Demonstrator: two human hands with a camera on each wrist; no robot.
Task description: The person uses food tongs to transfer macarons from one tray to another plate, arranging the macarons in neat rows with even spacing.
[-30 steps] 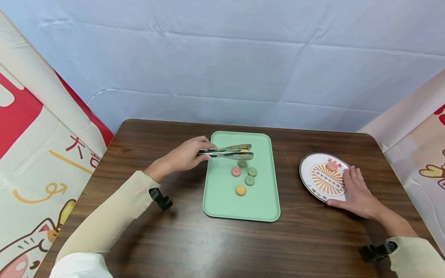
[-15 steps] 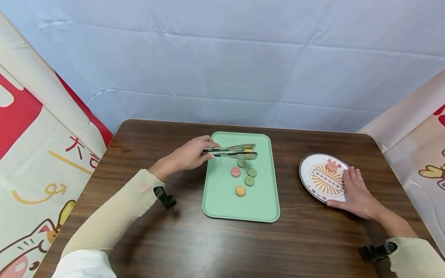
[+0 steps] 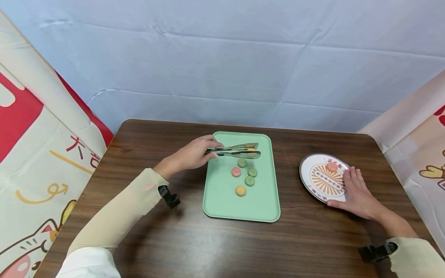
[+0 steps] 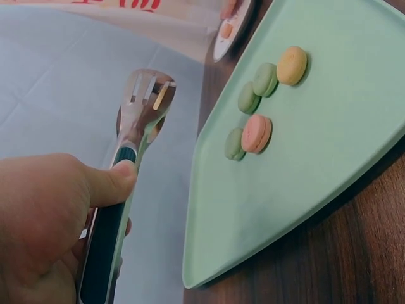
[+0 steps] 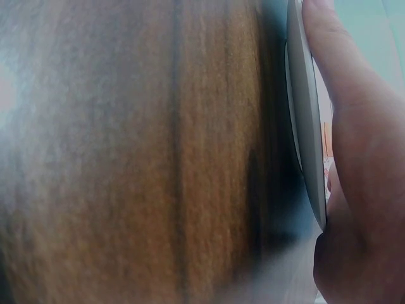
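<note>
My left hand [image 3: 196, 153] grips a pair of metal tongs [image 4: 104, 234] with dark handle grips, held over the far part of the pale green tray [image 3: 259, 208]. Between the tong tips is a yellow macaron [image 3: 251, 149], mostly hidden; a yellow sliver shows through a slot in the left wrist view. On the tray lie a pink macaron [image 3: 236, 172], three green macarons [image 3: 249, 181] and another yellow macaron [image 3: 240, 190]. At the right, my right hand [image 3: 359, 199] rests on the rim of a round patterned plate [image 3: 307, 175], fingers straight. A pink macaron [image 3: 332, 166] sits on that plate.
A brown wooden table [image 3: 167, 239] bears the tray and the plate, with bare wood between them. Behind its far edge hangs a pale blue cloth [image 3: 222, 69]. Printed cloths [image 3: 45, 154] hang at both sides.
My left hand has moved slightly right with the tongs, carrying the yellow macaron between the tips. My right hand and the plate stay where they were.
</note>
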